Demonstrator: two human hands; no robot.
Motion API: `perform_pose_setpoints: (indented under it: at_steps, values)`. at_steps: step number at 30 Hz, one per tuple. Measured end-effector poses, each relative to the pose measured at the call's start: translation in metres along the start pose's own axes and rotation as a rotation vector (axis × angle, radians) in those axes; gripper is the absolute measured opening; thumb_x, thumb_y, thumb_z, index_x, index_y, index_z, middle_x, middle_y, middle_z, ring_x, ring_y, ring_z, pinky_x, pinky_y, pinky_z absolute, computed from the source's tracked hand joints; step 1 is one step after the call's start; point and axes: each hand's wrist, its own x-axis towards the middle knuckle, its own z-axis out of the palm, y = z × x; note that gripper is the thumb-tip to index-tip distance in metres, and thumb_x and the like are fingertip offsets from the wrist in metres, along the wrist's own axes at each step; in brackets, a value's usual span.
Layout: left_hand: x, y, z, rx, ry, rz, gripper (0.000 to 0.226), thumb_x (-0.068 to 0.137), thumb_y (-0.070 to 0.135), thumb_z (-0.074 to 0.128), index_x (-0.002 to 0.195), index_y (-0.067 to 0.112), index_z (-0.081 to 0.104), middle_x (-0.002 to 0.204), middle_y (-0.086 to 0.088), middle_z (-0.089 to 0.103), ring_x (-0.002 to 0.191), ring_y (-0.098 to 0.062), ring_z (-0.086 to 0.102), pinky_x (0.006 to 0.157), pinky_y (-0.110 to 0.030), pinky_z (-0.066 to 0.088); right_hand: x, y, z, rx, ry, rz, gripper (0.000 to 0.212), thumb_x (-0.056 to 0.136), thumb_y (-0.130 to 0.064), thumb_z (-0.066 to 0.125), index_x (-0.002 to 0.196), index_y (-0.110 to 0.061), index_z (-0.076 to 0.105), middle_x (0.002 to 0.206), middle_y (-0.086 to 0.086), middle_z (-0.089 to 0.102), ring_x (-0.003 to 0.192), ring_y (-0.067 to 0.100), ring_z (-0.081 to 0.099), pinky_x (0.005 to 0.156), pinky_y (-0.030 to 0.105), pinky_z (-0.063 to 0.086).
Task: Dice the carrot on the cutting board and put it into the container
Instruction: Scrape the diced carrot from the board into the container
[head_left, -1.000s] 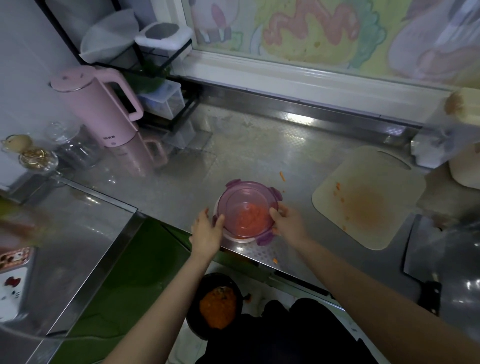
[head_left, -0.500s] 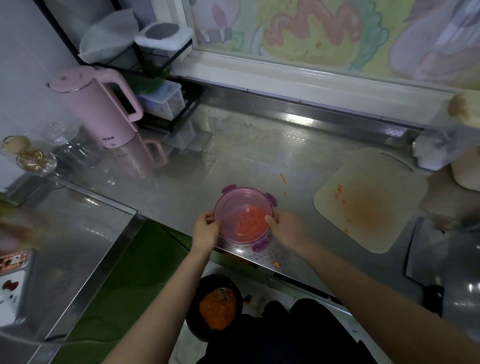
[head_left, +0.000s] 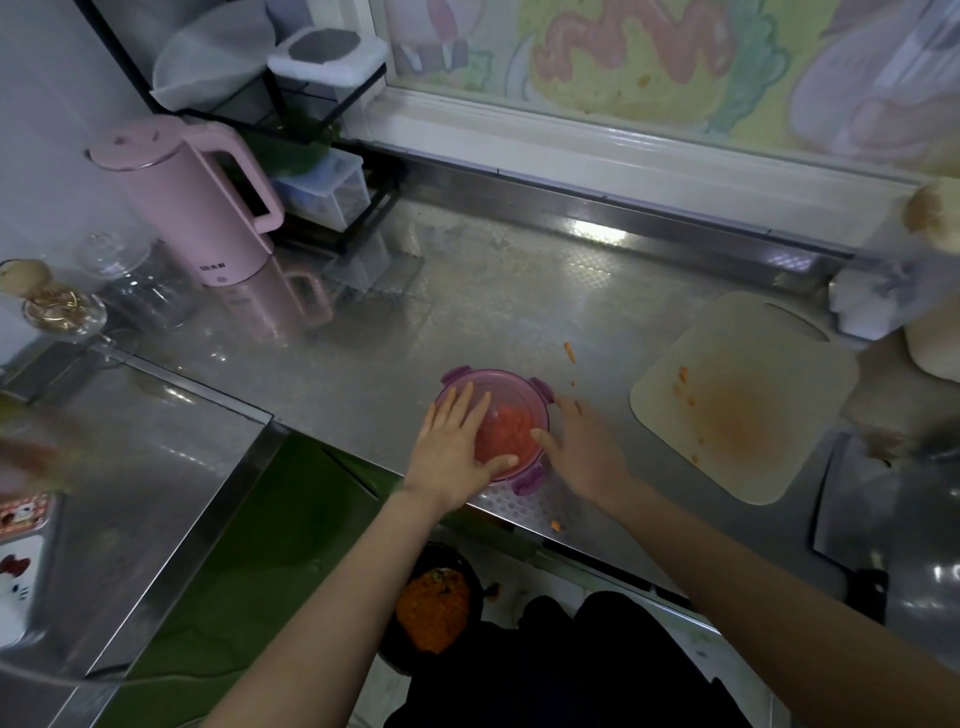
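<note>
In the head view, dicing looks finished: the orange carrot dice (head_left: 506, 436) lie inside the round purple-lidded plastic container (head_left: 540, 415). My left hand (head_left: 454, 452) presses flat on the lid (head_left: 511, 392), fingers spread; my right hand (head_left: 584, 447), fingers straight, touches its rim. Next I must snap the side clips (head_left: 541, 388) down.

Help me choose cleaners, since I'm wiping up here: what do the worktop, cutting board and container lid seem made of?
The worktop is likely stainless steel with an embossed finish; it mirrors the pink kettle and the window glare. The cutting board is probably plastic, matte beige and stained orange, though it could be a composite. The container lid looks like translucent purple plastic: the diced carrot shows through it.
</note>
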Motion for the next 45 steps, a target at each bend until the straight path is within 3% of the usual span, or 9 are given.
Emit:
perform_pose_setpoints:
  at_steps: [7, 10, 14, 22, 33, 38, 41, 43, 45]
  values:
    - [0.003, 0.001, 0.001, -0.05, 0.027, -0.011, 0.087, 0.081, 0.063, 0.052, 0.149, 0.027, 0.011, 0.158, 0.002, 0.0, 0.145, -0.016, -0.004, 0.116, -0.033, -0.006, 0.018, -0.004, -0.016, 0.014, -0.048, -0.071, 0.052, 0.096, -0.027, 0.049, 0.142, -0.006, 0.035, 0.144, 0.012, 0.04, 0.134, 0.026, 0.035, 0.108, 0.028, 0.021]
    - [0.002, 0.001, 0.001, -0.049, 0.032, -0.004, 0.087, 0.081, 0.063, 0.052, 0.149, 0.026, 0.01, 0.158, 0.002, -0.001, 0.145, -0.016, -0.004, 0.115, -0.032, -0.007, 0.023, -0.008, -0.02, 0.152, -0.069, -0.075, 0.04, 0.095, -0.018, 0.053, 0.133, -0.004, 0.049, 0.133, 0.014, 0.054, 0.124, 0.026, 0.048, 0.093, 0.018, 0.029]
    - [0.002, 0.0, 0.004, -0.056, 0.045, -0.005, 0.088, 0.081, 0.063, 0.053, 0.149, 0.027, 0.011, 0.158, 0.002, 0.0, 0.145, -0.016, -0.004, 0.114, -0.031, -0.008, 0.032, -0.007, -0.016, 0.237, -0.148, -0.032, 0.031, 0.093, -0.019, 0.052, 0.119, -0.004, 0.062, 0.116, 0.015, 0.065, 0.11, 0.025, 0.059, 0.085, 0.024, 0.039]
    - [0.004, 0.0, 0.006, -0.078, 0.061, -0.001, 0.088, 0.08, 0.062, 0.055, 0.149, 0.026, 0.012, 0.158, 0.002, 0.002, 0.145, -0.016, -0.004, 0.115, -0.031, -0.009, 0.043, -0.007, -0.015, 0.187, -0.151, 0.069, 0.025, 0.093, -0.012, 0.052, 0.112, -0.001, 0.065, 0.112, 0.019, 0.065, 0.107, 0.029, 0.059, 0.072, 0.022, 0.03]
    - [0.005, -0.001, 0.007, -0.072, 0.064, -0.001, 0.089, 0.079, 0.063, 0.055, 0.149, 0.026, 0.013, 0.158, 0.002, 0.003, 0.145, -0.014, -0.003, 0.114, -0.03, -0.009, 0.044, -0.008, -0.011, 0.067, -0.144, 0.05, 0.028, 0.095, -0.018, 0.05, 0.112, 0.0, 0.064, 0.111, 0.022, 0.065, 0.107, 0.032, 0.059, 0.078, 0.028, 0.036]
    - [0.006, -0.002, 0.004, -0.082, 0.046, -0.005, 0.089, 0.078, 0.06, 0.059, 0.148, 0.027, 0.016, 0.157, 0.004, 0.006, 0.144, -0.014, 0.001, 0.116, -0.033, -0.002, 0.025, -0.007, -0.006, -0.229, -0.055, -0.131, 0.051, 0.097, -0.033, 0.044, 0.139, -0.005, 0.036, 0.14, 0.015, 0.041, 0.129, 0.03, 0.035, 0.109, 0.034, 0.023]
    - [0.009, -0.003, -0.006, -0.233, 0.083, -0.023, 0.082, 0.075, 0.048, 0.07, 0.143, 0.028, 0.028, 0.152, 0.004, 0.021, 0.14, -0.016, 0.017, 0.113, -0.034, 0.01, 0.022, -0.003, -0.002, -0.26, -0.12, -0.138, 0.077, 0.09, -0.053, 0.047, 0.146, -0.006, 0.023, 0.146, 0.013, 0.034, 0.133, 0.03, 0.032, 0.111, 0.038, 0.027]
    - [0.013, -0.008, -0.015, -0.37, 0.177, -0.065, 0.077, 0.074, 0.04, 0.074, 0.139, 0.026, 0.036, 0.144, 0.001, 0.03, 0.134, -0.02, 0.025, 0.109, -0.035, 0.018, 0.022, -0.003, -0.003, -0.259, -0.153, -0.124, 0.083, 0.088, -0.056, 0.049, 0.148, -0.007, 0.019, 0.148, 0.013, 0.033, 0.134, 0.031, 0.032, 0.111, 0.039, 0.027]
    - [0.019, -0.013, -0.021, -0.361, 0.186, -0.091, 0.079, 0.074, 0.039, 0.075, 0.14, 0.025, 0.035, 0.145, -0.001, 0.03, 0.134, -0.021, 0.024, 0.109, -0.037, 0.02, 0.021, -0.005, -0.004, -0.239, -0.16, -0.118, 0.083, 0.088, -0.054, 0.05, 0.148, -0.007, 0.017, 0.148, 0.015, 0.033, 0.134, 0.032, 0.033, 0.11, 0.04, 0.029]
